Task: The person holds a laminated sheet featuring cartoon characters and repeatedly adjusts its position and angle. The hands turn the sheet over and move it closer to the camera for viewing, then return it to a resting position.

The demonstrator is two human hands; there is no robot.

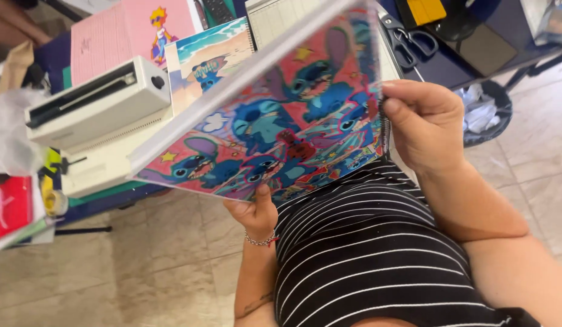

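Observation:
I hold up a notebook (281,121) whose glossy cover shows blue cartoon creatures on a red ground; it tilts toward me above my striped shirt. My left hand (255,212), wearing a bead bracelet, grips the notebook's lower edge from beneath with the thumb on the cover. My right hand (423,124) is closed over the right edge, where a wire spiral binding (385,130) runs. The back of the notebook is hidden.
A white binding machine (96,112) sits on the table at left. Printed cartoon covers (205,57) and a pink sheet (111,36) lie behind it. Scissors (408,42) rest at the top right, a bin with crumpled paper (484,112) stands on the tiled floor.

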